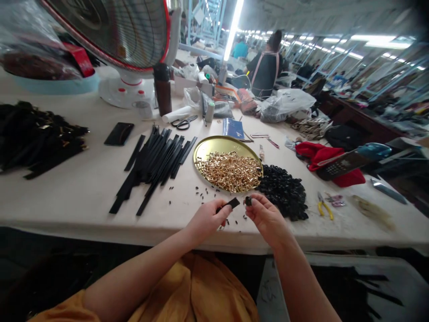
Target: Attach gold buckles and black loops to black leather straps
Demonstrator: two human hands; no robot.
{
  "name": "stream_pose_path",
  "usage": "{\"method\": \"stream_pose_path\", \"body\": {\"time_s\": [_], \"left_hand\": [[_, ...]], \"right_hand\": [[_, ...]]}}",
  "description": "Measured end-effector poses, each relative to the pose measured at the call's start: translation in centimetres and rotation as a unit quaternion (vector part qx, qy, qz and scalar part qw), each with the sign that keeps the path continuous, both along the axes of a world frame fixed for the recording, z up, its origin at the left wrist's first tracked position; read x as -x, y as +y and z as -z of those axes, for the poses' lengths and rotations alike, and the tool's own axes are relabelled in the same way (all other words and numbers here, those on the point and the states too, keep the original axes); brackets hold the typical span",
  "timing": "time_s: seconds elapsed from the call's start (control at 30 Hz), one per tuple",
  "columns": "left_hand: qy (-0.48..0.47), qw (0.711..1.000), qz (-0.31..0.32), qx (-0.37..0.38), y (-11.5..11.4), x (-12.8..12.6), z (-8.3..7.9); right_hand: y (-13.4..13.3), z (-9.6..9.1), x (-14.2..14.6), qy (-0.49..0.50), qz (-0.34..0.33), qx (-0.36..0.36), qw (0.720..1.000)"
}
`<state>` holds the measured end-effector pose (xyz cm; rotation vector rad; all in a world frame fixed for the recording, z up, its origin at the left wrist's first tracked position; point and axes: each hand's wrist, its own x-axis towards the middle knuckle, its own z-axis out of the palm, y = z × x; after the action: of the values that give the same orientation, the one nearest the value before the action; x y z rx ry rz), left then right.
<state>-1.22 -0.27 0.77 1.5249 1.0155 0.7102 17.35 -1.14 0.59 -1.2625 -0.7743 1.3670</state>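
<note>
My left hand (pixel 209 219) is closed in a pinch on the end of a short black strap (pixel 231 204), held just above the table's front edge. My right hand (pixel 264 217) is closed too, its fingertips gripping a small black bead-like piece (pixel 248 201) close to the strap's free end. Right behind both hands a round gold tray (pixel 209 147) holds a heap of small gold metal clips (pixel 231 171). A pile of small black pieces (pixel 283 190) lies to the tray's right. Several long black straps (pixel 154 163) are fanned out to its left.
A heap of finished black straps (pixel 36 138) lies far left, a phone (pixel 119 133) and scissors (pixel 184 122) behind. A fan (pixel 124 40), a dark bottle (pixel 163 89), yellow pliers (pixel 325 206), red cloth (pixel 321 154) and a calculator (pixel 340 164) surround. A person (pixel 266 67) stands at the far end.
</note>
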Motion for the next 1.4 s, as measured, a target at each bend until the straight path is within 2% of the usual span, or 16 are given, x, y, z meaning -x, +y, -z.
{"method": "stream_pose_path", "body": {"time_s": [0.07, 0.17, 0.33, 0.5, 0.6, 0.7, 0.77, 0.9, 0.97, 1.1, 1.27, 1.4], "left_hand": [[-0.013, 1.0, 0.002, -0.006, -0.3, 0.1, -0.4], [-0.012, 1.0, -0.004, -0.009, -0.7, 0.5, -0.5], [0.005, 1.0, -0.014, -0.021, -0.9, 1.1, -0.3], [0.015, 1.0, 0.002, -0.027, -0.9, 1.4, -0.2], [0.06, 0.997, 0.002, -0.051, -0.9, 1.5, -0.1], [0.131, 0.987, 0.019, -0.088, -1.0, 1.5, 0.0], [0.173, 0.978, 0.024, -0.112, -1.1, 1.5, 0.1], [0.214, 0.966, 0.025, -0.141, -1.1, 1.2, 0.4], [0.2, 0.972, 0.028, -0.117, -1.1, 1.1, 0.5], [0.145, 0.988, 0.033, -0.049, -0.9, 1.0, 0.9], [0.171, 0.977, 0.078, -0.099, -0.7, 1.5, 0.7], [0.202, 0.967, 0.094, -0.124, -0.8, 1.7, 0.3]], "right_hand": [[-0.8, -0.4, 1.7, 0.065, 0.005, 0.015, 0.998], [-1.3, -0.7, 3.2, 0.094, -0.003, 0.024, 0.995], [-1.6, -0.5, 3.9, 0.062, -0.04, 0.021, 0.997], [-2.0, 0.7, 4.4, 0.027, -0.058, 0.005, 0.998], [-2.1, 1.4, 4.5, 0.008, -0.057, -0.005, 0.998], [-2.1, 1.7, 4.5, -0.03, -0.052, -0.007, 0.998], [-2.2, 1.9, 4.5, -0.103, -0.046, -0.024, 0.993], [-2.9, 2.4, 4.7, -0.298, -0.001, -0.084, 0.951], [-3.2, 2.7, 4.9, -0.339, 0.022, -0.107, 0.934], [-3.4, 3.1, 5.0, -0.317, 0.022, -0.11, 0.942], [-3.6, 3.2, 3.8, -0.309, -0.068, -0.104, 0.943], [-3.9, 3.2, 3.3, -0.31, -0.074, -0.096, 0.943]]}}
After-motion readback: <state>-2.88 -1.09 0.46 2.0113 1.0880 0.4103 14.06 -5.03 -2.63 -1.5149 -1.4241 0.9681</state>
